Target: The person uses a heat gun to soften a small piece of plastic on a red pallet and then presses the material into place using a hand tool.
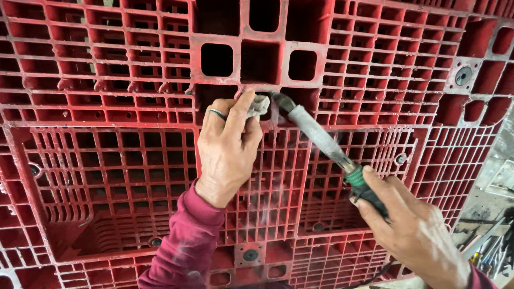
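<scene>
- A large red plastic pallet fills the view, its surface a moulded grid of thin ribs forming small rectangular cells, dusty and scuffed.
- Near the top middle, the grid gives way to larger square openings with rounded corners, dark inside.
- Round metal fittings sit in recessed pockets at several spots, one at the upper right, others along the lower edge.
- The left hand is closed around a small grey wad, probably a scrap of cloth, pinching it between thumb and fingers and pressing it against the ribs just below the square openings.
- A plain ring sits on one finger of that hand, and a maroon knit sleeve covers the forearm.
- The right hand grips the dark green handle of a long tool, fingers wrapped fully around it.
- The tool's shaft is a worn grey cylinder, rough and chalky, narrowing to a dark bent tip that touches the pallet just beside the cloth.
- A thin haze of pale dust or smoke hangs over the ribs below the left hand.
- At the far lower right, beyond the pallet's edge, a grey floor shows with a clutter of slim metal tools, too small to tell apart.
</scene>
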